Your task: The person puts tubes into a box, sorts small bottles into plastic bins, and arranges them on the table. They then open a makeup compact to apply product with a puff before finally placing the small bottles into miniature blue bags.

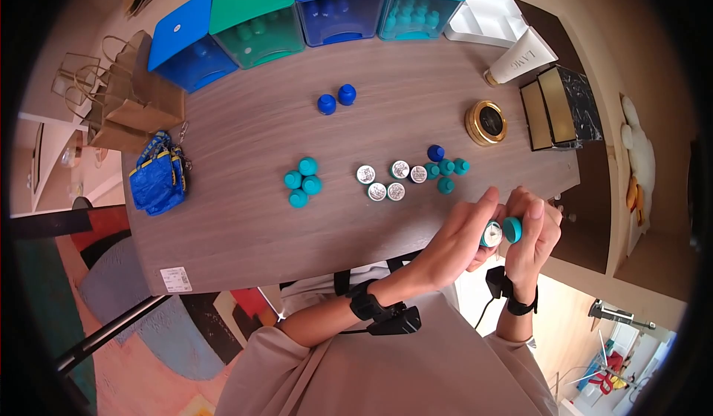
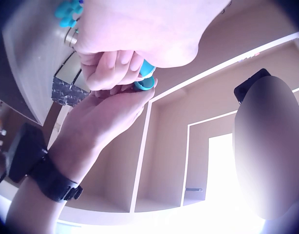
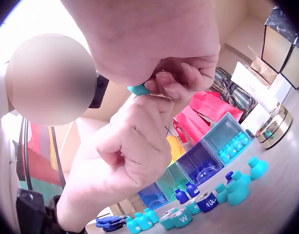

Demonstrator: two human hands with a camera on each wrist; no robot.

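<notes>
Over the table's right front edge, my left hand [image 1: 454, 241] grips a small teal container [image 1: 491, 234] whose open top shows white inside. Close beside it, my right hand [image 1: 536, 234] pinches a teal cap [image 1: 512, 229], held apart from the container. In the left wrist view the teal cap [image 2: 145, 84] shows its hollow underside near the fingertips. The right wrist view shows a teal piece [image 3: 139, 89] at the fingers, mostly hidden. On the table lie several round white-topped pieces [image 1: 377, 192], several teal bottle-shaped pieces [image 1: 446, 166] and a dark blue one [image 1: 436, 152].
Several teal pieces [image 1: 307, 166] and two blue pieces [image 1: 347, 94] stand farther left. Coloured bins [image 1: 256, 8] line the back. A white tube [image 1: 521, 56], gold-rimmed jar [image 1: 486, 123] and black box [image 1: 568, 108] are at right; paper bags [image 1: 145, 93] and a blue bag [image 1: 157, 182] at left.
</notes>
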